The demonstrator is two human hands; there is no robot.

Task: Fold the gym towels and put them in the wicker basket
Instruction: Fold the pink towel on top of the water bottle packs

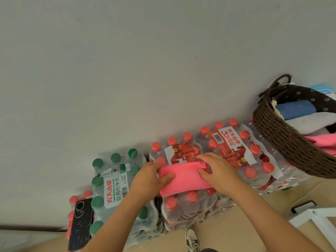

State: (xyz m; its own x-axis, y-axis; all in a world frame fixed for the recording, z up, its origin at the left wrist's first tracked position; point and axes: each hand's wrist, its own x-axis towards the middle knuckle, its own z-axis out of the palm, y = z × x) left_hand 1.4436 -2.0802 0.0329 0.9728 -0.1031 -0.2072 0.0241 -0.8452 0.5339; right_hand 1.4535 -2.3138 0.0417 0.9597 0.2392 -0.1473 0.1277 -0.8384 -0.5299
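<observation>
A pink gym towel (183, 179), folded into a thick band, lies on top of a shrink-wrapped pack of red-capped water bottles (190, 202). My left hand (152, 177) grips its left end, thumb on top. My right hand (216, 168) holds its right end, with the fingers over the folded edge. The dark brown wicker basket (283, 140) stands at the right on another bottle pack. Inside it lie folded towels: a blue one (294, 108), a white one (312, 122) and a pink one (325, 140).
A pack of green-capped bottles (112, 180) stands to the left, with a dark phone (81, 224) leaning beside it. More red-capped packs (234, 146) line the grey wall. A white frame (316, 222) and my shoe (192, 239) are on the tan floor.
</observation>
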